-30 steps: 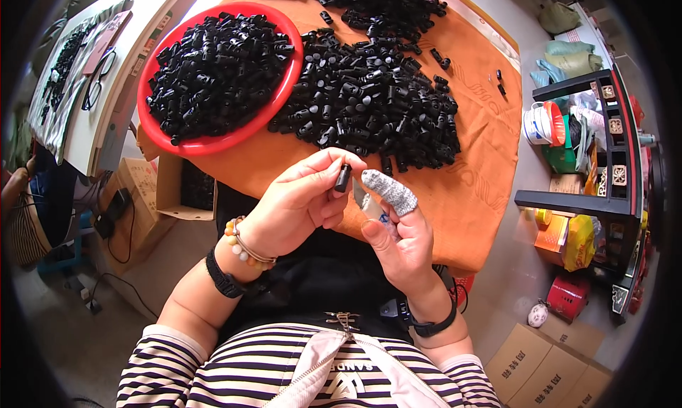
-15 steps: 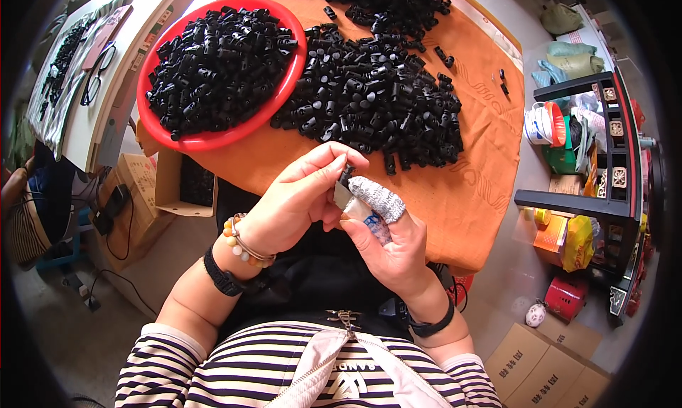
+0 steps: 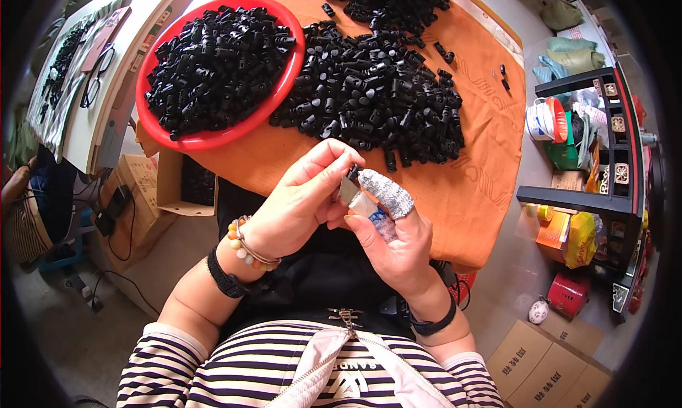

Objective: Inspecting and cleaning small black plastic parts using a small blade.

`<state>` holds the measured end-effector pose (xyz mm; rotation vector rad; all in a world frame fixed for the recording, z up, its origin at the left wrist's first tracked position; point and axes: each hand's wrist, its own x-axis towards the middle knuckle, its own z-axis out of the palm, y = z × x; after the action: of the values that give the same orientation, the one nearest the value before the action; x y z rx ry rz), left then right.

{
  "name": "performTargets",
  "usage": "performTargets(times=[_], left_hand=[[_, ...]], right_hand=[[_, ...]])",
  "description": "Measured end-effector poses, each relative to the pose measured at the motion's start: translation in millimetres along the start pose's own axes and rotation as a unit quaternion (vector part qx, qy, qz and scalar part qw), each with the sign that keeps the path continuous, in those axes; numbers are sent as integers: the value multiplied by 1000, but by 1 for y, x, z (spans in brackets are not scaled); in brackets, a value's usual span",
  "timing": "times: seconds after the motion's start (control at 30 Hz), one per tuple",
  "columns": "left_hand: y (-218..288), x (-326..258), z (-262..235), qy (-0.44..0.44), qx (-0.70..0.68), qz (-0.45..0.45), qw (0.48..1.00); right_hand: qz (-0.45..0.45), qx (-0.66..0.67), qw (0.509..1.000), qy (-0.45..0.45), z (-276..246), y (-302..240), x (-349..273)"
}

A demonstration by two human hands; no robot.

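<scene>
Between the thumb and fingers of my left hand (image 3: 305,184) is a small black plastic piece (image 3: 353,171), mostly covered by the fingertips. My right hand (image 3: 403,248) grips a flat metal blade (image 3: 348,191) whose handle end has a white wrap (image 3: 378,217) with blue print. A grey knitted cover (image 3: 384,192) sheathes a right finger, its tip close beside the piece. Both hands meet over the near edge of an orange tablecloth (image 3: 490,131). Beyond them spreads a heap of similar black plastic pieces (image 3: 376,95); many more fill a red basin (image 3: 220,139) at the left.
Left of the table, an open carton (image 3: 186,207) holds dark pieces. Eyeglasses (image 3: 97,74) lie on a pale surface farther left. A black rack (image 3: 568,198) with bags and tubs stands at right, above cardboard boxes (image 3: 547,369) on the floor.
Both hands have shifted slightly right. More of the small black piece shows at the left fingertips, and the right hand's covered finger sits a little farther right.
</scene>
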<state>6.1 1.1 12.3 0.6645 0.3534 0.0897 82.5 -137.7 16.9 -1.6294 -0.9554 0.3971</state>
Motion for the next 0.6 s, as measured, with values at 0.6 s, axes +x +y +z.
performTargets(times=[0.6], left_hand=[[1, -1, -1, -30, -48, -14, 998]], right_hand=[[53, 122, 991, -17, -1, -1, -2]])
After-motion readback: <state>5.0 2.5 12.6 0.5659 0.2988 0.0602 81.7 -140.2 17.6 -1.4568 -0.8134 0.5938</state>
